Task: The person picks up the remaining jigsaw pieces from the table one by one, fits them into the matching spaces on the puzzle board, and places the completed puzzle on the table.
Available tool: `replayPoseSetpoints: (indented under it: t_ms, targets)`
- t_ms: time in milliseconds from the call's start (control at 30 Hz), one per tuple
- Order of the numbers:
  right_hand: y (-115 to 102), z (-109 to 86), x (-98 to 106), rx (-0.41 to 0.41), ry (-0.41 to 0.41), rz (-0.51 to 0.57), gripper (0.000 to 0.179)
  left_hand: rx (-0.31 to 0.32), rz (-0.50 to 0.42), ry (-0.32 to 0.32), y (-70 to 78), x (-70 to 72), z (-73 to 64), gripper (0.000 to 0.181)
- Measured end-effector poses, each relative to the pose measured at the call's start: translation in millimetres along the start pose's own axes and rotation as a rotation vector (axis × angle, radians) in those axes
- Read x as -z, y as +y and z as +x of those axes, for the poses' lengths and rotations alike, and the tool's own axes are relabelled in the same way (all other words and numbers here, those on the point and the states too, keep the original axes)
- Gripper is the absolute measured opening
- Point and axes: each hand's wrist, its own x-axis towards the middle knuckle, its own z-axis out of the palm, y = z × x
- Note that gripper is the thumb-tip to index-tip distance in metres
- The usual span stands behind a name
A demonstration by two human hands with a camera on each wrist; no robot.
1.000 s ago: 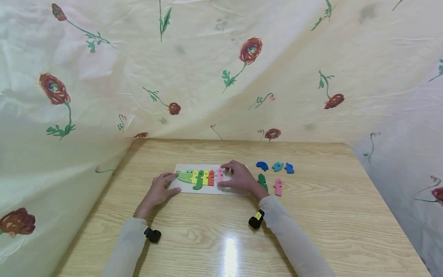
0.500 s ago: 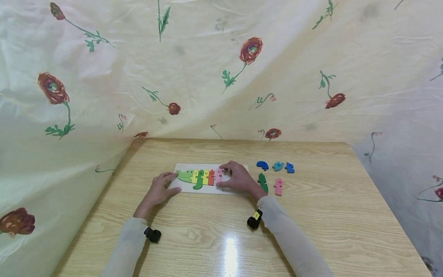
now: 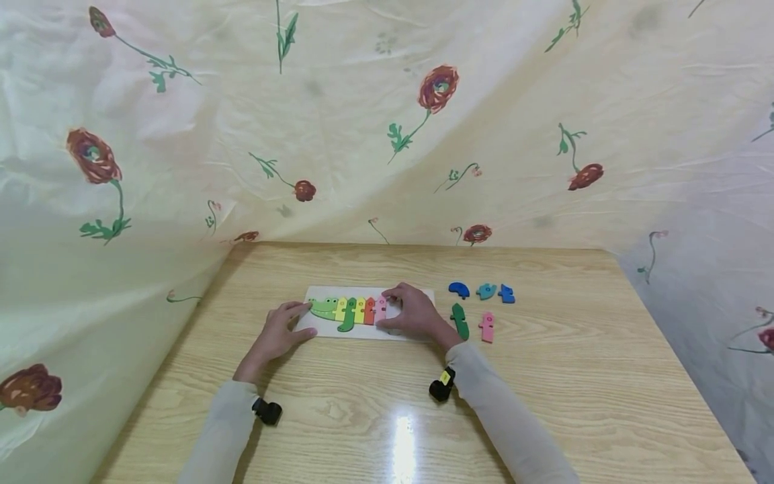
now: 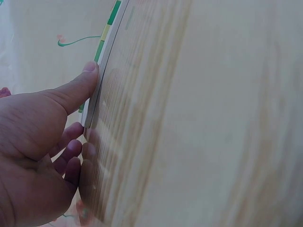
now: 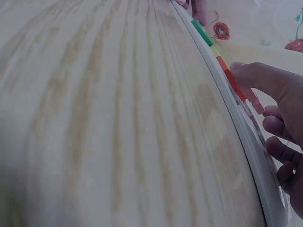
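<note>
A white puzzle board lies on the table with a green crocodile head and yellow, green and orange pieces set in a row. My left hand grips the board's left end, thumb on the near edge and fingers at the far side. In the left wrist view the thumb presses against the board's edge. My right hand pinches a light pink puzzle piece between thumb and fingers, right beside the orange piece. The right wrist view shows this pink piece tilted above the board. The hand covers part of the board's right end.
Right of the board lie loose pieces: a dark green one, a pink one, a dark blue curved one, a light blue one and a blue one. A floral cloth hangs behind the wooden table.
My right hand has shifted slightly left with the pink puzzle piece, bringing it up against the orange one. The left hand has stayed in place on the board.
</note>
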Motion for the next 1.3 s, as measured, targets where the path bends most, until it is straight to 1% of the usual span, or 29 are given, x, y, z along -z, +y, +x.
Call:
replayPoseSetpoints:
  t_ms: [233, 433, 600, 833, 1000, 1200, 1300]
  targets:
    - [-1.8, 0.2, -1.5, -0.041, -0.024, -0.022, 0.069, 0.003, -0.006, -0.005, -0.1, -0.8, -0.7, 0.067]
    - [-2.9, 0.3, -2.9, -0.077, -0.043, -0.018, 0.07, 0.0, -0.008, 0.0, 0.2, -1.2, -1.0, 0.067]
    - [-3.0, 0.4, -3.6, -0.076, -0.044, -0.032, 0.07, -0.002, 0.002, 0.004, 0.9, -1.2, -1.2, 0.066]
    - [-3.3, 0.1, -1.8, -0.065, -0.066, -0.045, 0.072, 0.002, -0.007, 0.007, 1.0, -1.4, -1.0, 0.067]
    - [-1.8, -0.7, 1.8, -0.047, -0.054, -0.019, 0.072, -0.002, -0.017, 0.006, 0.9, -1.9, -1.2, 0.067]
    - [0.6, -3.7, 11.2, 0.044, -0.008, 0.021, 0.066, 0.006, -0.019, 0.006, 2.5, -0.9, -1.5, 0.067]
    - [-0.6, -8.2, 18.2, 0.073, 0.003, 0.02, 0.063, 0.01, -0.015, 0.003, 2.2, -0.8, -1.4, 0.068]
